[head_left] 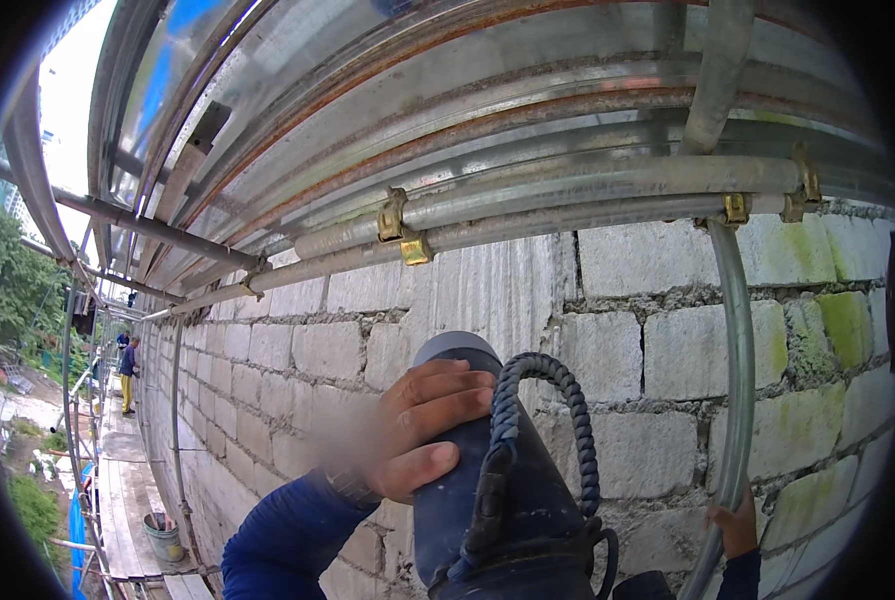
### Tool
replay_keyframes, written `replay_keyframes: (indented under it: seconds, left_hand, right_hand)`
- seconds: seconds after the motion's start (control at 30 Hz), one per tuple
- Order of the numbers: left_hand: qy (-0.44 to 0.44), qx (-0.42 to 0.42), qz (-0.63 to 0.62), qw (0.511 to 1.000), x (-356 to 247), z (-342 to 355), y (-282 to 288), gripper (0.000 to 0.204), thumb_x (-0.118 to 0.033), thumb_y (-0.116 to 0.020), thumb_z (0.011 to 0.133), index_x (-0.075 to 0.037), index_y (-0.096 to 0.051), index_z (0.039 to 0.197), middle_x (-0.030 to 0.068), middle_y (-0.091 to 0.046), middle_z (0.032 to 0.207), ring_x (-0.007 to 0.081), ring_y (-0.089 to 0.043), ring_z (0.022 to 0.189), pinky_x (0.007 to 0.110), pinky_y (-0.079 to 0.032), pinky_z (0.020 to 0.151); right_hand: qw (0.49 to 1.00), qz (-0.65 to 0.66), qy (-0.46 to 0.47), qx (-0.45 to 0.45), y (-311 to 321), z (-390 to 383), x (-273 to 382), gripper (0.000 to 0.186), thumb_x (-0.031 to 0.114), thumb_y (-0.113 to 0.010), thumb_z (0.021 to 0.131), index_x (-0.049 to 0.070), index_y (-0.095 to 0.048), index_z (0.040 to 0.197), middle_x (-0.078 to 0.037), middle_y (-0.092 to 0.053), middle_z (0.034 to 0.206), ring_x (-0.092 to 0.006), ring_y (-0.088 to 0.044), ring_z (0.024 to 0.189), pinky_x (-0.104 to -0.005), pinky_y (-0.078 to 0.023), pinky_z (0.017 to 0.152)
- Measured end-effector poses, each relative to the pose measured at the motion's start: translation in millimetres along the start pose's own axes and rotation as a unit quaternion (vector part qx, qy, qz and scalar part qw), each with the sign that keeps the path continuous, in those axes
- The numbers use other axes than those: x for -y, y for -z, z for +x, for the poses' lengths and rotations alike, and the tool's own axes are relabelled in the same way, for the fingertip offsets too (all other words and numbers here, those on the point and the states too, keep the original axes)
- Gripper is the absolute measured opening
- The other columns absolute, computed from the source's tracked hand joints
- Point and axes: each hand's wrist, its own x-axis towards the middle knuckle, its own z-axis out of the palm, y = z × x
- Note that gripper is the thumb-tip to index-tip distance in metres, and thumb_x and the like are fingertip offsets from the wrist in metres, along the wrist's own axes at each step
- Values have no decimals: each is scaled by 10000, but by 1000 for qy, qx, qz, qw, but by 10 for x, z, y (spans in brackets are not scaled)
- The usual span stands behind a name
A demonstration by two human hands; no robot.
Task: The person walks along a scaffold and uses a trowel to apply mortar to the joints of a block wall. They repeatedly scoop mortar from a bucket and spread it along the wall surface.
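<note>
Left hand: The person's left hand (430,425) is closed over the upper side of a dark bottle (543,470), fingers and thumb spread around its curve, apparently because the barrel is broad.
Bottle: Directly in front of the wearer, close to the camera and leaning, its grey end (458,345) toward the wall; whether that end is base or lid cannot be told.
Cord: A braided loop (543,363) arches free beside the fingers, seemingly a carrying handle, though the grip is on the body instead.
Right hand: Low at the right, the right hand (736,528) is wrapped around an upright pole (736,350), probably for steadiness at height.
Wall: Pale blocks (628,450) with rough mortar joints rise just behind the bottle, some stained green.
Overhead: Long tubes (608,185) cross the wall beneath metal decking (468,90), with brass-coloured clamps (416,250) evidently there to lock the tubing.
Walkway: At left, planks (128,490) run along the wall, bearing a bucket (165,537); farther down stands a co-worker (128,370) in yellow trousers.
</note>
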Motion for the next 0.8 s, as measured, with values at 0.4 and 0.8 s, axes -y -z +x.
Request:
replay_keyframes:
  seconds: [0.4,0.8]
  left_hand:
    - [-104,-18,62,993,6,94,-66,343,-127,-501,1000,-160,-406,1328,254,-556,1322,444,-604,1163,625,-473,972]
    - [-120,-20,62,991,42,158,-111,391,-131,-510,1001,-173,-395,1372,263,-551,1328,453,-601,1164,628,-475,968]
  right_hand:
    - [1000,1,-13,-1,1,-6,23,885,78,-724,738,-12,-277,1495,-116,-592,886,-217,-621,695,-364,-538,559]
    - [1000,6,-7,14,-53,14,76,780,98,-740,734,-9,-360,1407,-95,-574,848,-202,-616,643,-358,-537,546]
